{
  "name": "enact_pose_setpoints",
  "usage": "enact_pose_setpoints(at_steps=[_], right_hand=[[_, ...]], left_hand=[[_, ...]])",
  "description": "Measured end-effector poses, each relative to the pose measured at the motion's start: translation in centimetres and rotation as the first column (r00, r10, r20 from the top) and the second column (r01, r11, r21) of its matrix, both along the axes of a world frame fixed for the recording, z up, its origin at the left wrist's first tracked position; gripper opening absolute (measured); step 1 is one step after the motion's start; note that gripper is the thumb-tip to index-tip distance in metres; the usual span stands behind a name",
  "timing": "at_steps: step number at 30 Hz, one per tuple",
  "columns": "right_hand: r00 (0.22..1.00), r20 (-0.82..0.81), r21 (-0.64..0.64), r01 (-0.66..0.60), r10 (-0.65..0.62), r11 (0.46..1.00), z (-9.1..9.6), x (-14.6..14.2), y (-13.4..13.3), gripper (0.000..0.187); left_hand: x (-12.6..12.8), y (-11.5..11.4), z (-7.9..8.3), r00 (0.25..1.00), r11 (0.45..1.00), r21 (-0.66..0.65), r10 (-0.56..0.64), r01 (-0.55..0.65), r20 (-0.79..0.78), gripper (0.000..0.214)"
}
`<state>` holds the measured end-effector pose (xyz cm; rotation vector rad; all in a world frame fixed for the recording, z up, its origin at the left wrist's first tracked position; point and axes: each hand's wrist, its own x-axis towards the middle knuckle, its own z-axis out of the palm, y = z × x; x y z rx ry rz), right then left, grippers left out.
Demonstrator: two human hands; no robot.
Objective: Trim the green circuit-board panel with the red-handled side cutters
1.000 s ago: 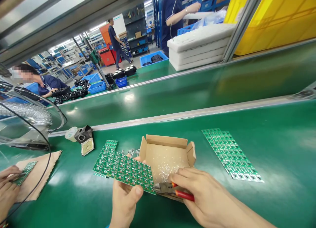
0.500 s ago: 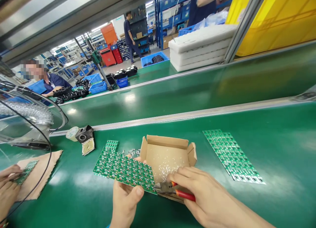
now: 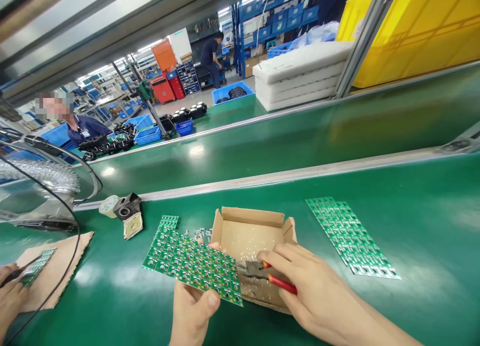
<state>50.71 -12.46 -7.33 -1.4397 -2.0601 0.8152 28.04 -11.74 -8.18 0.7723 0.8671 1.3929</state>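
My left hand (image 3: pixel 197 306) grips a green circuit board panel (image 3: pixel 195 261) along its lower edge, thumb in front and fingertips showing behind the top edge. The panel is tilted and carries rows of round holes. Red-handled diagonal cutters (image 3: pixel 262 273) are in my right hand (image 3: pixel 300 276), their jaws at the panel's right edge. Beneath the cutters stands an open cardboard box (image 3: pixel 251 216), with many tiny pale clippings scattered on its bottom. Small grey parts (image 3: pixel 202 234) lie on the table left of the box, partly hidden by the panel.
More circuit board panels (image 3: pixel 352 238) lie on the green table to the right. At far left, another person's hands (image 3: pixel 11 291) work on a board over a cardboard sheet (image 3: pixel 71 266). A tape roll (image 3: pixel 108 206), a black holder (image 3: pixel 127 206) and a clear duct hood (image 3: pixel 48 201) stand behind.
The panel's right end has dropped slightly, and the cutters have moved up a little along its right edge. In the background, a walking person now bends forward at the shelves.
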Motion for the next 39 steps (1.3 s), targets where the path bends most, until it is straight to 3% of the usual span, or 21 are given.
enact_pose_setpoints(at_steps=[2,8,14,23,34,39], right_hand=[[1.0,0.023,0.005,0.009,-0.01,1.0,-0.2,0.0,0.2,0.038],[0.999,0.046,-0.052,0.029,-0.027,0.998,-0.2,-0.3,0.3,0.037],[0.998,0.048,-0.019,0.031,-0.03,0.999,-0.6,-0.1,0.4,0.036],[0.999,0.026,0.042,0.046,-0.047,0.998,-1.1,-0.2,0.1,0.037],[0.997,0.074,-0.028,0.031,-0.029,0.999,-0.8,-0.2,0.1,0.033],[0.993,0.113,-0.067,0.036,-0.028,0.997,-0.4,-0.3,0.2,0.031]], left_hand=[[0.6,-0.4,0.3,1.0,0.998,-0.051,0.025,-0.024,0.014,0.121],[1.0,-0.9,0.4,0.997,0.997,-0.072,0.041,-0.036,0.072,0.114],[0.2,-1.0,-0.2,0.997,0.995,-0.061,-0.079,0.079,0.013,0.128],[-1.1,-1.2,-1.2,0.98,0.98,-0.006,-0.198,0.198,-0.029,0.107],[-0.1,-1.2,0.2,0.989,0.989,-0.039,-0.143,0.142,-0.038,0.102],[-0.2,-1.2,0.8,0.979,0.979,-0.057,-0.198,0.195,-0.057,0.097]])
